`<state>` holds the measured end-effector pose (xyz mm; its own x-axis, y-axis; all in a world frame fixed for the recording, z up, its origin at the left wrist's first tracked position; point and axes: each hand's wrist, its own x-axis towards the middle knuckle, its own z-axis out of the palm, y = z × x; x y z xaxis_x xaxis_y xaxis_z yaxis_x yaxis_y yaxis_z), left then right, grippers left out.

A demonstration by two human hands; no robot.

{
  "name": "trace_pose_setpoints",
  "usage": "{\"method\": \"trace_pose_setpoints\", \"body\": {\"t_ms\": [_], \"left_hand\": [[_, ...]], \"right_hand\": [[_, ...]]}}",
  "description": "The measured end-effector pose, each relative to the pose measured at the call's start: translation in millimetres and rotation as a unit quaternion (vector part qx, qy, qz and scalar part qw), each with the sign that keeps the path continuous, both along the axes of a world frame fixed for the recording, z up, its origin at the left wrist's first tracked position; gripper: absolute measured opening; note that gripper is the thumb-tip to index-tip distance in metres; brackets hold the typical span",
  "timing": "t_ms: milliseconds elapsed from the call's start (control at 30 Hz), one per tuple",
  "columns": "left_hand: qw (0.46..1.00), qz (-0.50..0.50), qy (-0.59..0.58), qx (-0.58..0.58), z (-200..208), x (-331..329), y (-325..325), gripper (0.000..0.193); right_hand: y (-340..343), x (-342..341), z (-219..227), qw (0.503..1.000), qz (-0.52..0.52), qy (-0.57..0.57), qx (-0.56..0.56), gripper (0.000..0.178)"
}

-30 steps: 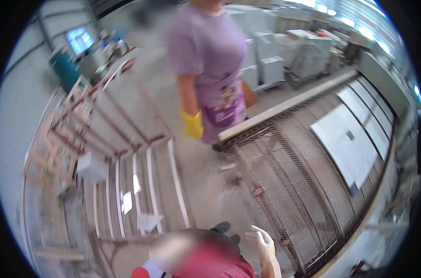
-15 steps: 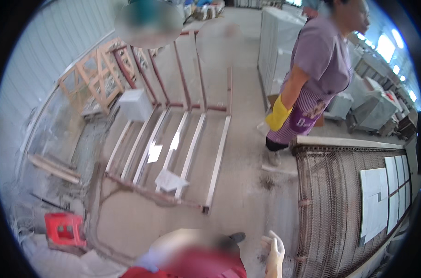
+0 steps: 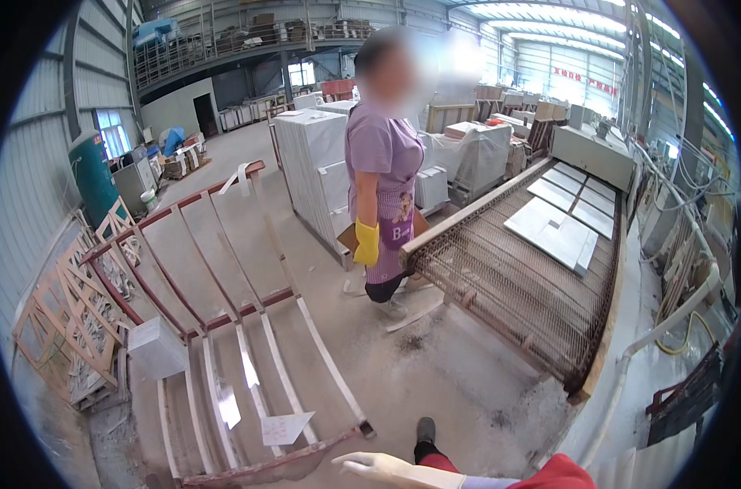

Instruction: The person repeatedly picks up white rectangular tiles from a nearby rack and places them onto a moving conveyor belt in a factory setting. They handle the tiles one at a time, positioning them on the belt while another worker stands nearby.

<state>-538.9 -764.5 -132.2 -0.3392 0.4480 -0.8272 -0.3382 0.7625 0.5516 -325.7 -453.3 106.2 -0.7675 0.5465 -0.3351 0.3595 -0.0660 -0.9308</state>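
My left hand (image 3: 372,467), in an off-white glove, reaches in at the bottom with its fingers stretched out and nothing in them. It is nearest to the front corner of a red-brown metal rack (image 3: 329,375) lying low on the floor. On its white-topped bars rest a thin, pale, angular piece (image 3: 285,428) with faint marks and a white block (image 3: 157,349). My right hand is out of view. Farther right, pale stone slabs (image 3: 554,231) lie flat on a mesh conveyor (image 3: 501,281), one with a small grey square on it.
A co-worker (image 3: 382,155) in a purple top and apron, with a yellow glove, stands beside the conveyor's left end. Wrapped slab stacks (image 3: 309,155) stand behind. Wooden frames (image 3: 65,326) lean at the left wall. A pipe (image 3: 672,334) runs along the right.
My view has swung up and to the right, bringing the whole conveyor and the hall into sight. My right hand has left the view. The co-worker's head has turned.
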Motion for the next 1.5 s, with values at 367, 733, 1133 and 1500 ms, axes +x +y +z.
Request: {"method": "trace_pose_setpoints", "body": {"t_ms": [367, 733, 1133, 1500], "left_hand": [[0.975, 0.197, -0.097, 0.019, 7, -71, -89, 0.03], [0.927, 0.342, -0.08, 0.133, -13, -230, -55, 0.031], [0.939, 0.329, 0.053, 0.09, 67, -448, -13, 0.035], [0.87, 0.483, -0.011, -0.099, -32, -531, -108, 0.042]], "right_hand": [[-72, -95, -13, 0.992, 0.113, -0.028, 0.053, 0.04], [-63, -244, -17, 0.982, 0.169, -0.078, 0.021, 0.04], [-12, -419, -3, 0.994, 0.063, -0.087, -0.034, 0.038], [47, -486, -24, 0.982, -0.095, -0.016, -0.165, 0.036]]}}
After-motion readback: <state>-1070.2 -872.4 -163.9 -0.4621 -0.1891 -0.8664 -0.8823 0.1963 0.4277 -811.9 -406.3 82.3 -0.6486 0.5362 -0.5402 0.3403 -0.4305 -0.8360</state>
